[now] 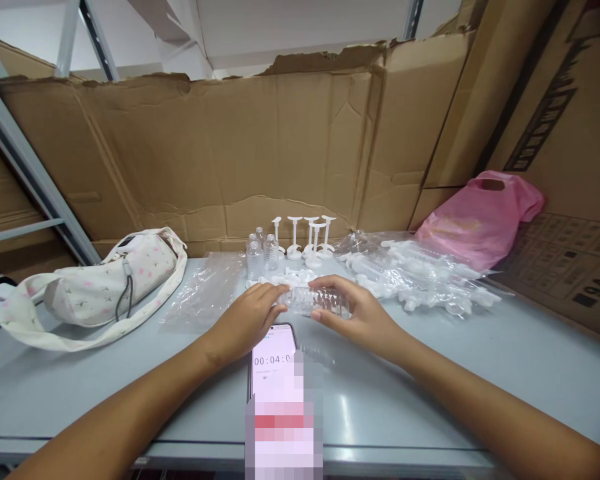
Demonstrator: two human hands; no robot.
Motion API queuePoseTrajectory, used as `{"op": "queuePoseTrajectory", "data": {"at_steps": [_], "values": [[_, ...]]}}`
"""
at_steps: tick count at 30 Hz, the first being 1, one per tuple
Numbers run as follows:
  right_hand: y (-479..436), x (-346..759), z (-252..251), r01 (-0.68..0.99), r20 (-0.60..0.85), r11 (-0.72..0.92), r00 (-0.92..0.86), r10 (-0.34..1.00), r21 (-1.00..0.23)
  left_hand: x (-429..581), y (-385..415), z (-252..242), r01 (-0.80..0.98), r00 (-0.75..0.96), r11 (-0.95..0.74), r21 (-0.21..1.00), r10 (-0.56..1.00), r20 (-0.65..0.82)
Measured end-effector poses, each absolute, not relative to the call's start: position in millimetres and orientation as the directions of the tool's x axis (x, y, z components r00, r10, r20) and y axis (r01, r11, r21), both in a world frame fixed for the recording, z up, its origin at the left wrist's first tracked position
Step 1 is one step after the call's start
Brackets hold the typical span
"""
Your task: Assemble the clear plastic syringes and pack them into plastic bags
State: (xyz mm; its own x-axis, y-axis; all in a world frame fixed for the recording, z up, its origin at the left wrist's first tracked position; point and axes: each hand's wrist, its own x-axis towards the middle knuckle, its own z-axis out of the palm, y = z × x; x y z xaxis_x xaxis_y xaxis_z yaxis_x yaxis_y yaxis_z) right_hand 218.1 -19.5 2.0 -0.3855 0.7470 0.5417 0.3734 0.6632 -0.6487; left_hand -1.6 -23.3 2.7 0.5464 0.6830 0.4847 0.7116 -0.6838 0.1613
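Note:
A clear ribbed plastic bottle (305,301) lies sideways between my two hands, above the table near the phone. My right hand (353,308) wraps round its right end, thumb and fingers on opposite sides. At the other end, my left hand (257,308) pinches the neck; whether a cap is there, I cannot tell. Just behind the hands lies a pile of small white plastic pieces (300,277). Several clear bottles (255,260) stand upright behind it, beside several white stands (314,247) with round bases.
A phone (275,373) showing a timer lies in front of my hands. To the left are a flat clear bag (205,287) and a white floral bag (115,280). White parts in clear plastic (425,273) and a pink bag (480,220) sit right. Cardboard (220,153) walls the back.

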Motion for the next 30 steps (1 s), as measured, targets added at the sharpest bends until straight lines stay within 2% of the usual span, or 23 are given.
{"op": "queuePoseTrajectory", "data": {"at_steps": [2,6,8,17,23,26,30], "values": [[-19.9,217.9,1.2,0.377,0.522,0.655,-0.400,0.753,-0.655,-2.2,-22.5,1.9,0.718,0.547,-0.680,0.149,0.684,0.482],[-21.4,216.9,0.2,0.330,0.419,0.535,-0.363,0.832,-0.778,-3.9,-21.5,-0.4,0.755,0.481,-0.647,0.112,0.661,0.576],[-22.2,216.3,0.0,0.314,0.399,0.509,-0.353,0.846,-0.801,-3.9,-21.3,-0.7,0.754,0.469,-0.649,0.106,0.644,0.605],[-20.9,219.2,1.2,0.322,0.445,0.550,-0.346,0.826,-0.771,-4.5,-19.8,0.4,0.654,0.493,-0.739,0.161,0.578,0.651],[-20.9,224.1,2.9,0.293,0.452,0.597,-0.435,0.779,-0.747,-6.3,-20.5,1.9,0.650,0.473,-0.733,0.202,0.597,0.648],[-21.8,224.3,2.8,0.244,0.474,0.616,-0.453,0.755,-0.749,-7.0,-20.6,0.7,0.636,0.462,-0.725,0.265,0.633,0.621],[-22.5,225.5,6.4,0.250,0.491,0.627,-0.438,0.753,-0.738,-6.1,-21.9,-1.8,0.588,0.330,-0.677,0.443,0.701,0.632]]}}
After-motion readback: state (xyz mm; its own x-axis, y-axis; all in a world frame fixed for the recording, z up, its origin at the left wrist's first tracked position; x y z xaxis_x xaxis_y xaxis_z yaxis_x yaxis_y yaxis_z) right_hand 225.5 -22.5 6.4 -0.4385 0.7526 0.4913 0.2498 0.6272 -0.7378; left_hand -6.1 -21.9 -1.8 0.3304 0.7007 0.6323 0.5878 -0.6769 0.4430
